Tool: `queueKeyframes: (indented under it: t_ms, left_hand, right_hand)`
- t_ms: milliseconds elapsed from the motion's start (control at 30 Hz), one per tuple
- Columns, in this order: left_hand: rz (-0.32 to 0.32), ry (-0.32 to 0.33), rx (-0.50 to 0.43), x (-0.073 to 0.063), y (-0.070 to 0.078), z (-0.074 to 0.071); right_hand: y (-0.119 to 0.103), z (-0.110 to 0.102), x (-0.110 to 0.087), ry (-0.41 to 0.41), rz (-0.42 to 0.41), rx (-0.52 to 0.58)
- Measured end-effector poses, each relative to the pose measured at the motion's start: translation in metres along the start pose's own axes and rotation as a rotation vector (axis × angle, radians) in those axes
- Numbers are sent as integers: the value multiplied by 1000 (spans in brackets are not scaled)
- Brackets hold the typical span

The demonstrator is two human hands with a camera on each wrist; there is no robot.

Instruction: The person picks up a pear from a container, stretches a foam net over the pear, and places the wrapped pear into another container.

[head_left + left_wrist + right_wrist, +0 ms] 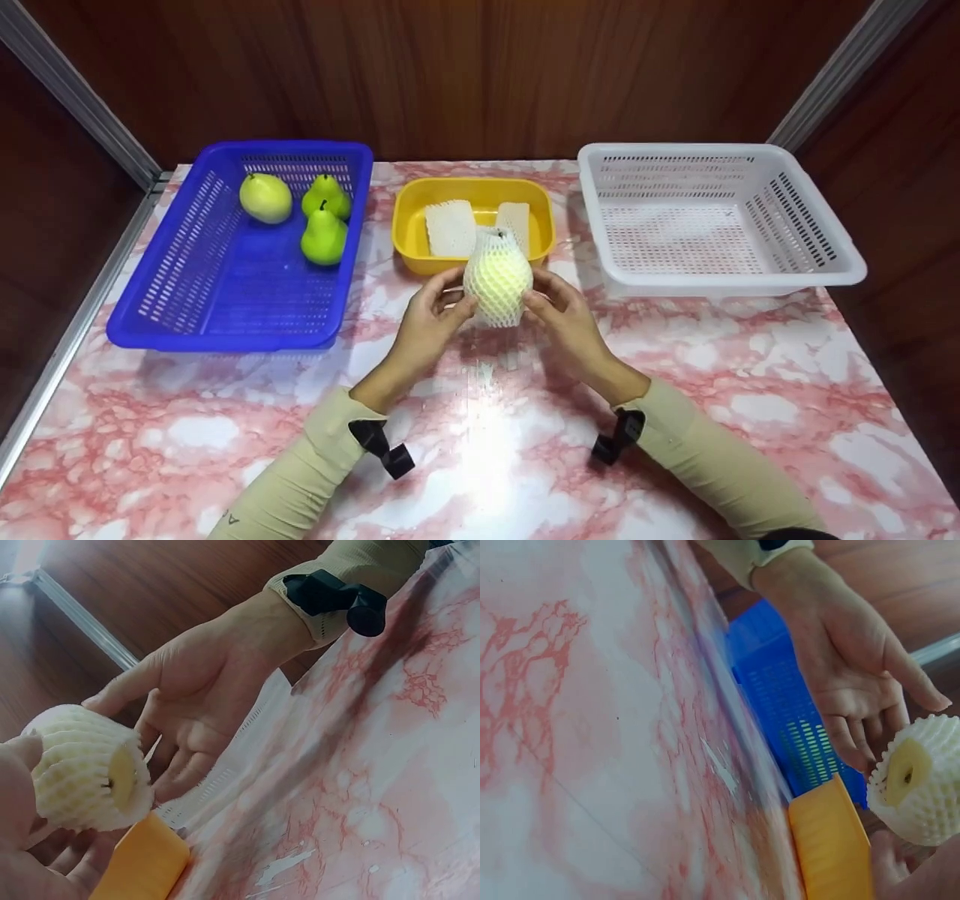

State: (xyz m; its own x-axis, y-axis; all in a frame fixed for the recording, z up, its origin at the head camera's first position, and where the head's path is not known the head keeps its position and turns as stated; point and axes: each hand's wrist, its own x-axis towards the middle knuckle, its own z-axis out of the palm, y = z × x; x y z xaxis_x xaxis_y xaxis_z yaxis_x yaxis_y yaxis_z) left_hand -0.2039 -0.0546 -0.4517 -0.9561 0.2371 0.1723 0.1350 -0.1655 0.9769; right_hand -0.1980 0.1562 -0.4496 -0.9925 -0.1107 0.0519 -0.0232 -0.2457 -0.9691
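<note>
A pale yellow-green pear [499, 279] in a white foam net sleeve is held upright between both hands, above the table in front of the yellow bin. My left hand [433, 315] grips its left side, thumb toward me and fingers behind. From the other side my right hand [568, 321] holds it the same way. The sleeve gathers in a narrow open neck around the stem. Seen from below in the left wrist view, the pear's bare bottom end [124, 778] shows through the sleeve's lower opening.
A blue basket [225, 341] at left contains one yellowish pear [266, 199] and two green pears [324, 236]. Behind my hands stands a yellow bin [401, 225] with white foam net sleeves [450, 229] inside. At right is a white perforated basket [735, 281].
</note>
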Motion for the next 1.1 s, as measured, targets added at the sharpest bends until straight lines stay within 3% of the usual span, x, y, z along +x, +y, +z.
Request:
queueKeyframes:
  t_ms: [200, 400, 600, 733, 900, 1100]
  left_hand:
    - [63, 41, 31, 1, -2, -1]
    - [49, 79, 25, 2, -1, -1]
    - [-7, -21, 19, 2, -2, -1]
    - [7, -54, -1, 1, -2, 0]
    - [66, 0, -29, 2, -3, 2]
    - [70, 86, -33, 1, -3, 3]
  right_hand:
    - [1, 3, -3, 18, -21, 104]
    - [2, 5, -6, -34, -48, 94]
    - [3, 6, -4, -52, -54, 46]
    - [1, 8, -5, -30, -35, 8]
    - [-3, 10, -5, 12, -19, 3]
    - [-7, 12, -8, 33, -24, 36]
